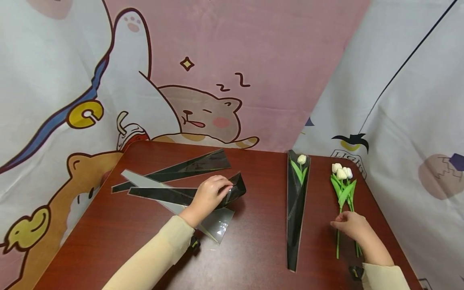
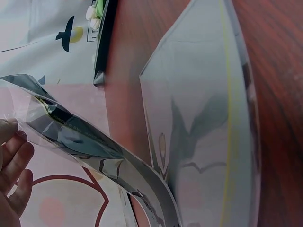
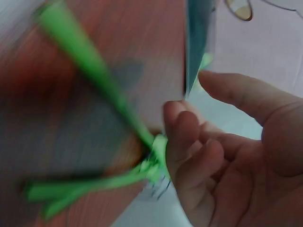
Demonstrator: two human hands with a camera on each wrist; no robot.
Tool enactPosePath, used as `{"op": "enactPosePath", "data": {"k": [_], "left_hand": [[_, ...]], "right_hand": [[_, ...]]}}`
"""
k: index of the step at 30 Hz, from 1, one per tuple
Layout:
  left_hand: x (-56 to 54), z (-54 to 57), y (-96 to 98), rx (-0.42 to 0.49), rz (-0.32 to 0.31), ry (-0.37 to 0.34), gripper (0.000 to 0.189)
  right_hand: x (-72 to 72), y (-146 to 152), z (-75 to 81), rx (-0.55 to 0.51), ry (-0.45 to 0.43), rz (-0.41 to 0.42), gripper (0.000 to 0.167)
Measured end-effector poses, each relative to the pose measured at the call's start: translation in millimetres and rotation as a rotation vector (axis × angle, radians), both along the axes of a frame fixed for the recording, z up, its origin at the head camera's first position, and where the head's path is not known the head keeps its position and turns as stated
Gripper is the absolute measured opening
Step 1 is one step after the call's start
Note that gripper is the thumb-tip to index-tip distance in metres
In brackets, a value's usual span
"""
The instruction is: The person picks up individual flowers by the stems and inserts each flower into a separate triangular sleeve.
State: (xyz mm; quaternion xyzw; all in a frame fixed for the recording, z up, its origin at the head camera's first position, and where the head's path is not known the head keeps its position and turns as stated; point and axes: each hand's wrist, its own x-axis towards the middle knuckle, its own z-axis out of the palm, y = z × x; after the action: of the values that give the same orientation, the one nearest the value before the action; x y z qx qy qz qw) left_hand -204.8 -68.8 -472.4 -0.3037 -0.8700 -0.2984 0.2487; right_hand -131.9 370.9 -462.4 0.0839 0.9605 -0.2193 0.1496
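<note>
My left hand [image 1: 206,196] pinches the mouth of a black-and-clear flower sleeve [image 1: 238,186], whose wide end is lifted off the table. In the left wrist view, the fingers [image 2: 18,163] hold the clear film at that end, and the sleeve bends down and away. On the right, my right hand [image 1: 353,226] is over the green stems of several white tulips [image 1: 341,173] lying on the table. Its thumb and fingertips are apart in the right wrist view, with no stem between them; the stems [image 3: 94,71] spread out beyond the fingers.
Another black sleeve [image 1: 296,217] lies lengthwise between the hands with one white tulip [image 1: 301,159] in it. Beneath and behind the left hand lie a greyish clear sleeve [image 1: 219,225] and a black sleeve [image 1: 192,166]. A printed cloth [image 1: 282,72] hangs behind the brown table [image 1: 253,249].
</note>
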Motion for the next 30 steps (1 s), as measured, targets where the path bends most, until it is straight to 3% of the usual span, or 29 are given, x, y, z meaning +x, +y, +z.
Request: {"op": "enactPosePath", "data": {"k": [5, 8, 19, 30], "left_hand": [[0.7, 1.5, -1.2, 0.005, 0.004, -0.001, 0.006], [0.9, 2.5, -1.7, 0.002, 0.002, -0.002, 0.006], [1.8, 3.1, -4.3, 0.003, 0.012, -0.026, 0.007], [1.1, 1.9, -2.2, 0.017, 0.015, -0.030, 0.007]], "right_hand": [[18.4, 15, -6.7, 0.032, -0.188, -0.027, 0.040], [26.3, 16, -12.4, 0.015, -0.250, -0.019, 0.045], [36.1, 5, -24.9, 0.006, -0.215, -0.015, 0.042], [34.6, 1, -23.6, -0.031, -0.182, -0.059, 0.022]]}}
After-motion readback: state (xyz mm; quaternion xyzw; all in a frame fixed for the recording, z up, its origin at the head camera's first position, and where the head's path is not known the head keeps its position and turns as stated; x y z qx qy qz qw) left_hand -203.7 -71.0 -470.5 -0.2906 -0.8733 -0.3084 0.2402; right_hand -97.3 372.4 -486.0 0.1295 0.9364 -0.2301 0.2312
